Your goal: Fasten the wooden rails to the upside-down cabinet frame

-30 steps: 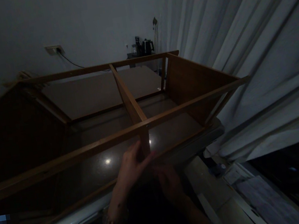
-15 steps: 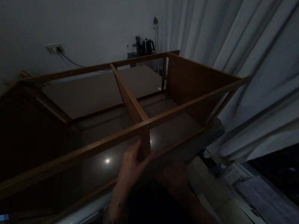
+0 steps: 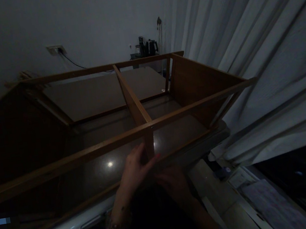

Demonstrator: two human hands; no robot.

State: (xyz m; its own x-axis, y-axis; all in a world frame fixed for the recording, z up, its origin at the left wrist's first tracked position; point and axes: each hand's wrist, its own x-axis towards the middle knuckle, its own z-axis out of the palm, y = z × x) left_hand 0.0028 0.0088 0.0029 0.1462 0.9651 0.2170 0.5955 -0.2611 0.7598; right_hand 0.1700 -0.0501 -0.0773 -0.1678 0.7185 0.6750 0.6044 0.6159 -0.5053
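Note:
A brown wooden cabinet frame (image 3: pixel 100 149), with its near side open, stretches across the view. At its middle stands a wooden divider (image 3: pixel 149 143), fixed to the front rail. My left hand (image 3: pixel 134 167) grips the divider's front edge below that rail, thumb across the front and fingers behind on the left side. A bracelet circles my left wrist. Lower and to the right, my right hand (image 3: pixel 173 181) is just in front of the lower rail near the divider's foot. Its fingers look curled together in deep shadow; anything in them is hidden.
White curtains (image 3: pixel 244 30) hang along the right side. A black kettle (image 3: pixel 151 47) and a coffee maker (image 3: pixel 142 46) stand at the back by the wall. A wall socket (image 3: pixel 55 50) has a cable plugged in. Boxes and papers (image 3: pixel 259 198) lie at lower right.
My right hand has shifted slightly left, closer to the divider's foot. My left hand and the cabinet frame stay in place.

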